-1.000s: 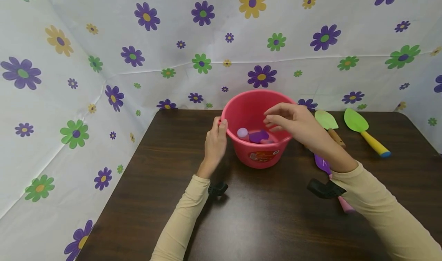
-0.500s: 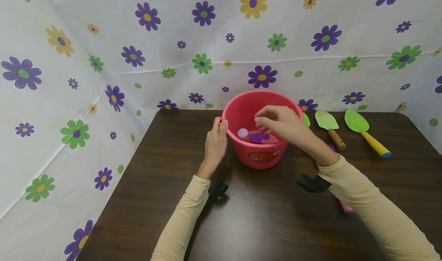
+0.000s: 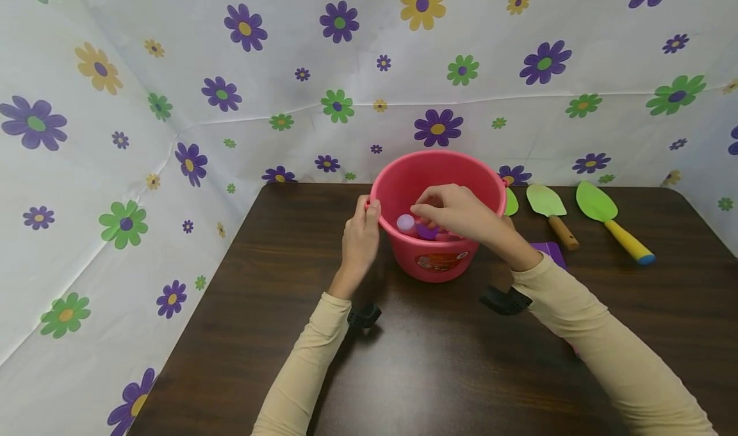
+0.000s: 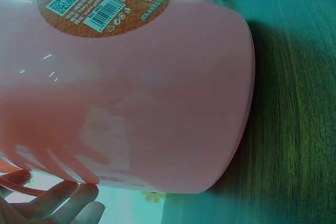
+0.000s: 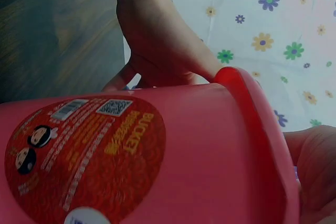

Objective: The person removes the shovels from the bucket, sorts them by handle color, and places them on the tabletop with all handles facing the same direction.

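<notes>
The table (image 3: 426, 372) before me is of dark brown wood grain, and a pale shine of light lies on its near part. Behind it and at the left hangs a white sheet (image 3: 277, 58), creased, printed with purple, green and yellow flowers. The pink bucket (image 3: 398, 253) stands upright near the back edge, and my left hand (image 3: 360, 237) grips it at the left of its rim. My right hand (image 3: 461, 212) reaches inside with curved fingers, beside a lilac knob (image 3: 405, 223) and a purple piece (image 3: 426, 232); whether it holds something, I cannot tell. On the right of the table lie a pale trowel (image 3: 546, 200) with wooden handle, a green trowel (image 3: 618, 228) with yellow handle, and a purple tool (image 3: 551, 253), partly hidden under my arm.
</notes>
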{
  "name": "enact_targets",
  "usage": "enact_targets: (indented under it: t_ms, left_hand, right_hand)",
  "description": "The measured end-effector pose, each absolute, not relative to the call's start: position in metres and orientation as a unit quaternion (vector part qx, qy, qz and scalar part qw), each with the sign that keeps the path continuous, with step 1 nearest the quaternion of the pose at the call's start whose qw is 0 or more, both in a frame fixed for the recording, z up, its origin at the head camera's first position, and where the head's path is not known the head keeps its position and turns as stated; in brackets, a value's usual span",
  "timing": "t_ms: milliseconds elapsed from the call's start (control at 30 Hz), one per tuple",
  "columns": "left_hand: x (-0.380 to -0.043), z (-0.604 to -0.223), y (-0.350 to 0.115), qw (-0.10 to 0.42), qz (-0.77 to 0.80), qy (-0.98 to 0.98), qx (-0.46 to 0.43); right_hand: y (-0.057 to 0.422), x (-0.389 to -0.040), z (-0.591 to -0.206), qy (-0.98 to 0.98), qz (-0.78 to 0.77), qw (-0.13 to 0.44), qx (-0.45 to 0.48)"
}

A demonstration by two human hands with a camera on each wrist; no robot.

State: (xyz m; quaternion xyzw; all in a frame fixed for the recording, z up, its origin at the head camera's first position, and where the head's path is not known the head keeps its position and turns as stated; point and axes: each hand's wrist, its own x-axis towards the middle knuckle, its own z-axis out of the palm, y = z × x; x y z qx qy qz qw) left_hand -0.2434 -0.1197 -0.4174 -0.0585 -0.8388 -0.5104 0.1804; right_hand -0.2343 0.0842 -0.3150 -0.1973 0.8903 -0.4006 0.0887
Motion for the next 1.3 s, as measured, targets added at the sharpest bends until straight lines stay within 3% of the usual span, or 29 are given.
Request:
enact_targets:
  t_ms: [633,1100,1300]
  left_hand:
    - [-0.242,-0.417,-0.12,0.183,-0.509,-0.839,-0.062]
    - [-0.243,-0.416,-0.119,0.193,-0.501,-0.842,-0.056]
    - [-0.244,-0.417,-0.118,0.191,-0.497,-0.845,-0.046]
  right_hand:
    - [0.067,-0.247,-0.322,0.896,-0.357,0.174,-0.2]
    - [0.085,-0.307,-0.385,0.859,-0.392,0.256,-0.208]
    - [0.077,-0.26,-0.329,0.849,-0.413,0.261,-0.201]
